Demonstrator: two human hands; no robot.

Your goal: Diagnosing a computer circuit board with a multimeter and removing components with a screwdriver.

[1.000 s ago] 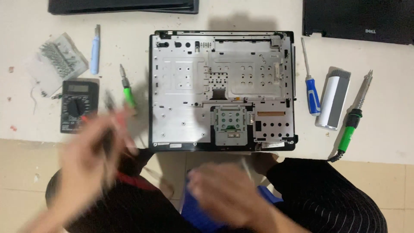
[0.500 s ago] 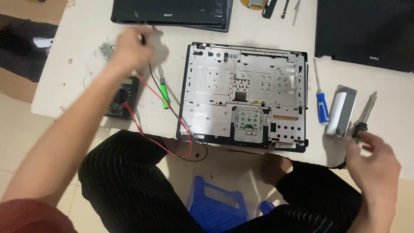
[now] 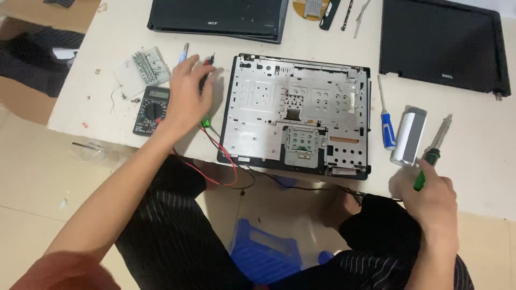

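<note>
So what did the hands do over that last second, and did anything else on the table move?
Both hands rose from the lap. The left hand went up to the multimeter probes beside the multimeter, their red lead trailing over the table edge. The right hand swung out right and took hold of the green-handled soldering iron. The opened laptop base, blue screwdriver and silver cylinder stayed put.
</note>
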